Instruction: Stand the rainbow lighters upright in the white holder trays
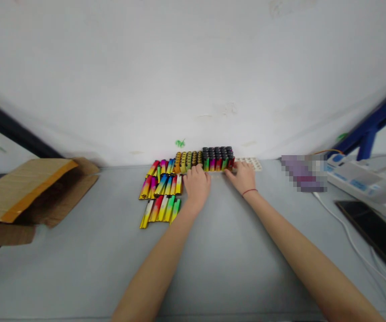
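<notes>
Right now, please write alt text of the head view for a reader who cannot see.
A person's left hand is at gold-topped cylinders, the right hand beside upright black-topped cylinders, on a grey table. Shiny multicoloured tubes lie in rows to the left, then an open cardboard box; at right, a phone.

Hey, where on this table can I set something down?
Bare tabletop lies between the cardboard box and loose multicoloured tubes, also between the forearms. Crowded: around the left hand and right hand, with upright black-topped tubes; and far right, with phone and power strip.
</notes>
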The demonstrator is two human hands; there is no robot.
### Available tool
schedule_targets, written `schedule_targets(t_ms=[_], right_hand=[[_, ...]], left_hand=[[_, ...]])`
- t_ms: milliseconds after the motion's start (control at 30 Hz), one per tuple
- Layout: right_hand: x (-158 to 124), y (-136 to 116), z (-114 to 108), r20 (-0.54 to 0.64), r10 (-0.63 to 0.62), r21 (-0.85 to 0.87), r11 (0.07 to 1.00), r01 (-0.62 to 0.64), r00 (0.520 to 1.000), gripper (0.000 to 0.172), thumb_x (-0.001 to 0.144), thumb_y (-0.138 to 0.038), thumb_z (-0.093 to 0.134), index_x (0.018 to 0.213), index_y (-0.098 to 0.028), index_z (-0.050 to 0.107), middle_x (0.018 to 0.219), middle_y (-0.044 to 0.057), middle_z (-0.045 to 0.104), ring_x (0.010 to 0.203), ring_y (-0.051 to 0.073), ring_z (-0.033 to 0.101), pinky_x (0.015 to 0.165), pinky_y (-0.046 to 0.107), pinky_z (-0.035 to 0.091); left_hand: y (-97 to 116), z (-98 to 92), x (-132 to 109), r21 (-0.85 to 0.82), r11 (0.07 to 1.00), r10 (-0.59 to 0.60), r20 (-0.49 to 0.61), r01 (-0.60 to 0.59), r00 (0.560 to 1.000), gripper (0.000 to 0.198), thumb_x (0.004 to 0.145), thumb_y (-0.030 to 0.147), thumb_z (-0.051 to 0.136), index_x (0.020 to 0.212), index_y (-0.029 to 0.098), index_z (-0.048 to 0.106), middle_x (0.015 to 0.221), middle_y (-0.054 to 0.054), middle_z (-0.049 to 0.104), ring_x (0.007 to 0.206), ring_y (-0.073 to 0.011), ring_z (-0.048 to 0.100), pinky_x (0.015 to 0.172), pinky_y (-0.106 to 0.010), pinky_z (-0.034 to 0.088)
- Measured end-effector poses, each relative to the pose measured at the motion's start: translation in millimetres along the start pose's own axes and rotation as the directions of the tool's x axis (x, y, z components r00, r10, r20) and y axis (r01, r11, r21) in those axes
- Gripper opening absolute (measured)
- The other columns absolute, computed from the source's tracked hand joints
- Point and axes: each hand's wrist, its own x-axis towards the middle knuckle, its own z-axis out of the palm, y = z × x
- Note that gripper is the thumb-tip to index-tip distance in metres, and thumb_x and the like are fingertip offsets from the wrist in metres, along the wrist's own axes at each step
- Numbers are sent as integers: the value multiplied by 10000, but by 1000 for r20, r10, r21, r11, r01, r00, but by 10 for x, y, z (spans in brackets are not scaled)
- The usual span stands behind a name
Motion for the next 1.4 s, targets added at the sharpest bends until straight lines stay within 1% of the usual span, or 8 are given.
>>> schedule_targets(t_ms=[167, 367, 867, 1000, 1167, 1267, 1333, 1400], right_hand=[[68, -4, 47, 18, -6, 51, 999, 5, 1000, 229, 870, -396, 586, 894, -177, 650, 913, 133, 719, 882, 289, 612, 839, 414, 440], [16, 41, -103, 65, -102, 113, 989, 94, 993, 183, 861, -366, 627, 781, -201, 624, 821, 91, 711, 804, 256, 624, 787, 370, 454], [-660, -189, -389, 25, -63, 224, 973, 56, 998, 209, 872, -386, 577, 745, -219, 574, 747, 66, 655, 693, 223, 594, 655, 318, 458], [-896, -134, -556, 36, -83, 229, 971, 73, 996, 270, 900, -432, 552, 723, -228, 566, 717, 61, 638, 665, 218, 593, 635, 320, 469], [-1120, 93, -897, 159, -164, 285, 952, 114, 974, 269, 895, -470, 577, 810, -220, 629, 786, 71, 694, 721, 233, 652, 666, 339, 523], [-984, 413, -1067, 314, -201, 276, 955, 114, 928, 258, 879, -423, 574, 1018, -234, 681, 915, 67, 741, 701, 222, 668, 661, 347, 546], [-739, 657, -1073, 290, -80, 174, 984, 30, 954, 322, 885, -368, 529, 1128, -210, 672, 936, 88, 750, 678, 225, 675, 691, 372, 562], [-437, 846, -970, 161, 35, 36, 999, -41, 986, 419, 877, -355, 529, 1211, -125, 632, 1075, 179, 728, 850, 287, 702, 783, 425, 567]], left_hand=[[18, -13, 41, -52, 999, 17, 52, -14, 999, 424, 962, 252, 427, 1351, 99, 498, 1222, -173, 662, 1122, -310, 613, 906, -426, 476], [-19, -48, 34, -103, 995, 18, 78, -9, 997, 452, 950, 243, 453, 1371, 84, 491, 1201, -169, 676, 1125, -295, 627, 932, -403, 480], [-129, -17, -94, -30, 996, 88, 179, -84, 980, 430, 919, 209, 443, 1323, 122, 562, 1216, -164, 662, 1097, -281, 645, 947, -397, 498], [-112, -93, -200, -65, 993, 115, 275, -101, 955, 310, 905, 267, 496, 1157, 162, 641, 1170, -143, 667, 1128, -303, 622, 918, -414, 502], [-171, -252, -578, -103, 987, 154, 346, -126, 925, 270, 900, 309, 522, 1086, 152, 639, 1133, -126, 665, 1125, -324, 598, 924, -472, 478], [-244, -307, -755, -149, 981, 170, 347, -125, 922, 273, 908, 313, 531, 1115, 168, 631, 1137, -111, 662, 1108, -305, 598, 926, -465, 472], [-281, -304, -796, -173, 976, 185, 325, -134, 928, 325, 915, 341, 543, 1180, 168, 614, 1176, -112, 653, 1127, -300, 586, 944, -458, 466], [-301, -281, -792, -188, 970, 205, 307, -152, 929, 379, 924, 379, 547, 1227, 157, 599, 1214, -119, 641, 1147, -303, 575, 964, -458, 461]])
